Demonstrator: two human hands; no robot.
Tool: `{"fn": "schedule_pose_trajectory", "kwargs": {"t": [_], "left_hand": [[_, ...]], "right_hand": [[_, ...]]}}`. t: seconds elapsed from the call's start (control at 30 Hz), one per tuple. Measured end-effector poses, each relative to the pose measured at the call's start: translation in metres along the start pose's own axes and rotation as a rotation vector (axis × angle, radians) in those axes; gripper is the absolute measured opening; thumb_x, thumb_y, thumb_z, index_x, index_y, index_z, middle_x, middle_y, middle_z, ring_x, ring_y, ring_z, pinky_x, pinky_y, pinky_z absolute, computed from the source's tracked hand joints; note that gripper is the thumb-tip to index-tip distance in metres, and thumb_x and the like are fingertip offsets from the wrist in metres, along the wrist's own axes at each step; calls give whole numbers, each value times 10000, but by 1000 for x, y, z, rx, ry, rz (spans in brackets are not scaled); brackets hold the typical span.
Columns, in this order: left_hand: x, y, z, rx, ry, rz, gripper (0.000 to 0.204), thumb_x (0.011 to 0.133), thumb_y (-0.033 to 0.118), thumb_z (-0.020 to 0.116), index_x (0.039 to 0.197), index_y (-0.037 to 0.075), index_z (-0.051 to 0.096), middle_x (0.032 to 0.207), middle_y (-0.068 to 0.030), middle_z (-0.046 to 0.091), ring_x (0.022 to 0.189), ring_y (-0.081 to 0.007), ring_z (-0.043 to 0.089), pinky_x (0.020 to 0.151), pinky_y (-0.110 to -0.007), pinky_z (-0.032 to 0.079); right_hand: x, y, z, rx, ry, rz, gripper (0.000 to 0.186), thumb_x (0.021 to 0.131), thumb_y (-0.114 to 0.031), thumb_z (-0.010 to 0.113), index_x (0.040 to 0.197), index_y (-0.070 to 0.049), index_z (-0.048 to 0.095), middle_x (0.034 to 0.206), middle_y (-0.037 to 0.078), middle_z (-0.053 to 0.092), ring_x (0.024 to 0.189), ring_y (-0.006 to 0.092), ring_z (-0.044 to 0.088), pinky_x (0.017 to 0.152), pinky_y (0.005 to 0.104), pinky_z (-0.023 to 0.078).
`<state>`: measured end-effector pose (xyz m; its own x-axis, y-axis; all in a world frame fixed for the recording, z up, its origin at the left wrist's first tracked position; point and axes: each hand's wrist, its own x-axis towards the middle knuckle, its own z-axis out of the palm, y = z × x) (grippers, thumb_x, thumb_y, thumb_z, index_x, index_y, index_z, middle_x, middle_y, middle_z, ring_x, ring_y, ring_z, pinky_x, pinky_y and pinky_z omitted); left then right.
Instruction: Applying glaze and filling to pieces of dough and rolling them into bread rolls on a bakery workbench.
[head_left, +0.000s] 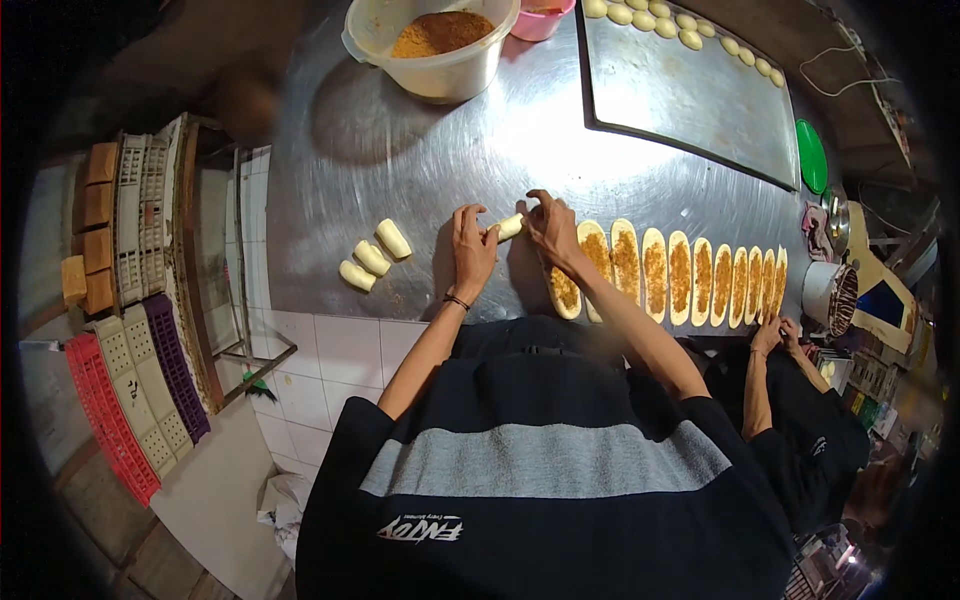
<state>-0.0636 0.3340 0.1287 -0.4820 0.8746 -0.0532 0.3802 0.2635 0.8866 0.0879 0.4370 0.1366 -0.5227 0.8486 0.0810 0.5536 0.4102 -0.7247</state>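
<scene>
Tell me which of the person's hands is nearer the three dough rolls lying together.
Left. The left hand is just right of the three dough rolls; the right hand is farther right, past another roll.

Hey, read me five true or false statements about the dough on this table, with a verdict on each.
1. A small dough roll is between the person's left hand and right hand. True.
2. Nothing lies left of the left hand. False: three other rolls lie there.
3. A pale tub of brown filling stands toward the top of the picture. True.
4. The metal tray has dough balls along its far edge. True.
5. Nobody else's hands show. False: a co-worker's hands are near the rightmost dough strips.
</scene>
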Motion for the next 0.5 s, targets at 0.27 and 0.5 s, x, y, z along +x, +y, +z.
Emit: {"fn": "schedule_pose_trajectory", "kwargs": {"t": [0.27, 0.5], "left_hand": [[22, 6, -1, 21, 20, 71, 423, 870, 3, 737, 1258, -6, 567, 1282, -148, 512, 802, -179, 656, 682, -301, 550], [32, 20, -18, 275, -211, 321, 438, 840, 98, 753, 1252, 13, 633, 1215, -136, 660, 1126, -338, 592, 975, -435, 473]], "right_hand": [[26, 3, 0, 228, -127, 283, 371, 855, -11, 648, 1222, -20, 588, 862, 183, 745, 784, 315, 735, 729, 392, 569], [37, -3, -26, 237, -373, -140, 723, 735, 50, 692, 1422, -35, 482, 1222, 228, 633, 1158, 381, 631, 957, 434, 515]]}}
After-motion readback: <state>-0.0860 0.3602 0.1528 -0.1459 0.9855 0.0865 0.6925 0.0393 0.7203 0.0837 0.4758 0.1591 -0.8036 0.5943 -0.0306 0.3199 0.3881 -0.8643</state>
